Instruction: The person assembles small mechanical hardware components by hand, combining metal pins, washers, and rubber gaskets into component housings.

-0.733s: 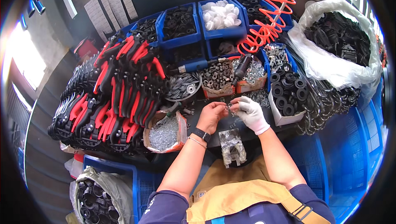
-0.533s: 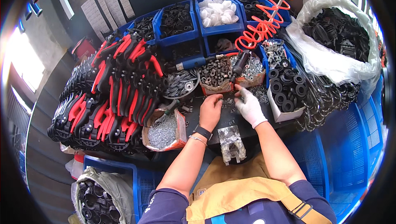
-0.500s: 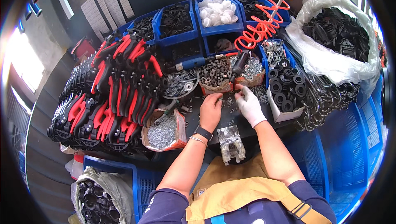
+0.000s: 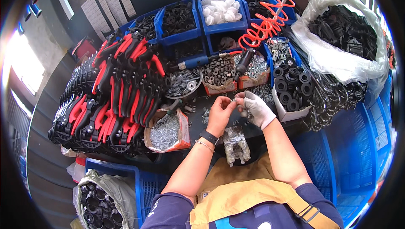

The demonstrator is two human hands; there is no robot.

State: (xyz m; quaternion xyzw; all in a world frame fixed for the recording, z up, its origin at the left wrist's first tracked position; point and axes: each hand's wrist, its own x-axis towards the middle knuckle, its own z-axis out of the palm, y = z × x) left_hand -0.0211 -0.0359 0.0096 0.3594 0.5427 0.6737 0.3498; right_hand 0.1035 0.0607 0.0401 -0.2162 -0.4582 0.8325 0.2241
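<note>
My bare left hand [image 4: 220, 113] and my white-gloved right hand [image 4: 258, 110] meet over the dark table. Thumb and fingers of each are pinched together, fingertips almost touching, around something too small to make out. Small shiny metal bits show beneath the gloved fingers. Just below the hands, at the table's front edge, sits a metal fixture [image 4: 236, 144] with a forked front. A dark air screwdriver [image 4: 244, 63] hangs beyond my right hand from a red coiled hose [image 4: 268, 25]. Loose small metal parts [image 4: 205, 116] lie by my left hand.
Red-and-black tool handles [image 4: 118, 89] are piled at left. Around the hands stand a box of small screws [image 4: 164, 132], a box of dark nuts [image 4: 220, 73], a box of black rings [image 4: 291, 89] and a dish of metal pieces [image 4: 183, 84]. Blue bins [image 4: 179, 35] line the back.
Both hands have come closer together and their fingertips now meet. The right hand has drawn back from near the screwdriver and turned inward. The screwdriver hangs slightly higher.
</note>
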